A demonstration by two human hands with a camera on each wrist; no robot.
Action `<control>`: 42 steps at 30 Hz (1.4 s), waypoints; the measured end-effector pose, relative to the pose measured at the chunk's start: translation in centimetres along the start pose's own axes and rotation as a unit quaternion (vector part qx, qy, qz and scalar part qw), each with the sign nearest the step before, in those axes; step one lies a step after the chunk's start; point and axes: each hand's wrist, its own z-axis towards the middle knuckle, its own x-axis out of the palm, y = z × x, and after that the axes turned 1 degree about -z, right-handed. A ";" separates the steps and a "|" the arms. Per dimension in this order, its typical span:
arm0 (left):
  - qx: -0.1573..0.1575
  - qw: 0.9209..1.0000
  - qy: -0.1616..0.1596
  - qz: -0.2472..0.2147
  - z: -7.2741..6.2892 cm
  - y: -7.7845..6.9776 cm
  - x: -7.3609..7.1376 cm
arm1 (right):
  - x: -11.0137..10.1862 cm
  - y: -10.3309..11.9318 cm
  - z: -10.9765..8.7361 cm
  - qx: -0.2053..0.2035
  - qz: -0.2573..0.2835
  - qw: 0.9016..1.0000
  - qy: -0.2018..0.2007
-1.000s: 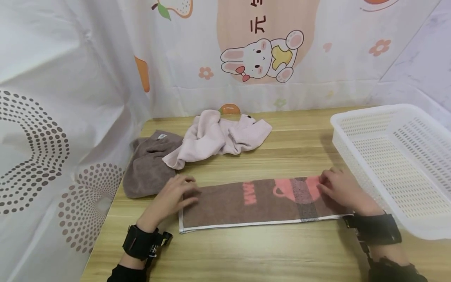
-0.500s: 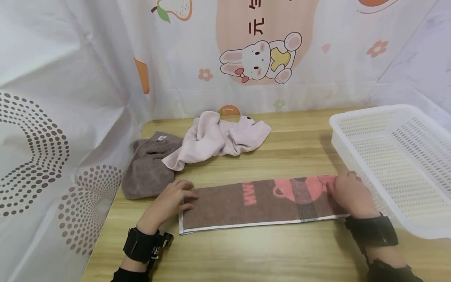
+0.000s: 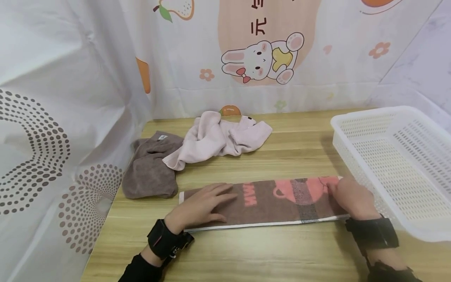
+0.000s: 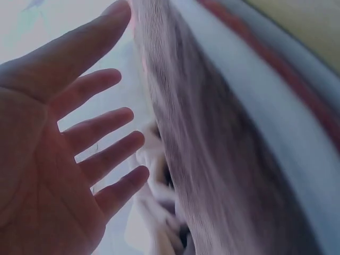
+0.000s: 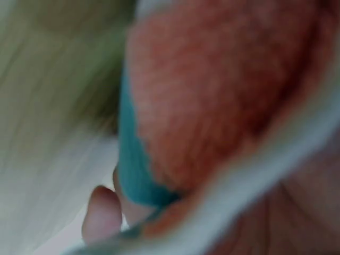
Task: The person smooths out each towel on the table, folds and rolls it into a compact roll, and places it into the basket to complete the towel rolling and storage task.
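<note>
A long folded brown towel [image 3: 260, 211] with a coral cup pattern and white edging lies across the table in the head view. My left hand [image 3: 202, 205] is over its left part with straight, spread fingers. In the left wrist view, those fingers [image 4: 106, 125] hold nothing, beside the towel's layered edge [image 4: 212, 133]. At the towel's right end, my right hand [image 3: 354, 197] grips the edge, thumb side up. Close up in the right wrist view, the coral cloth [image 5: 212, 95] bends against the hand, and fingertips [image 5: 101, 212] show beyond it.
Behind the towel lie a crumpled grey-brown towel [image 3: 151, 172] and a crumpled pale pink towel [image 3: 211, 141]. A white perforated basket [image 3: 366, 164] stands close to my right hand on the wooden table [image 3: 267, 254]. Curtains [image 3: 183, 98] border the table's back and left.
My left hand has slid right from the towel's left end onto its top. My right hand has shifted slightly right to the towel's end and taken hold there.
</note>
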 end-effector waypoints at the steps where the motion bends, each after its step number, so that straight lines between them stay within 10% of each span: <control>1: 0.008 1.000 0.003 0.002 0.3 -0.1 0.1 | 0.1 0.0 0.0 -0.009 0.004 1.000 -0.013; 12: 0.093 0.994 0.063 0.006 3.8 -0.9 -0.3 | 0.2 0.8 -0.1 -0.123 0.059 0.973 -0.185; 22: 0.078 0.984 0.162 0.014 5.6 -1.6 -0.8 | -1.3 2.9 -0.6 -0.185 0.059 0.930 -0.312; 42: 0.094 0.977 0.194 -0.002 9.1 -2.8 0.9 | -4.7 7.1 -3.4 -0.217 0.136 0.912 -0.321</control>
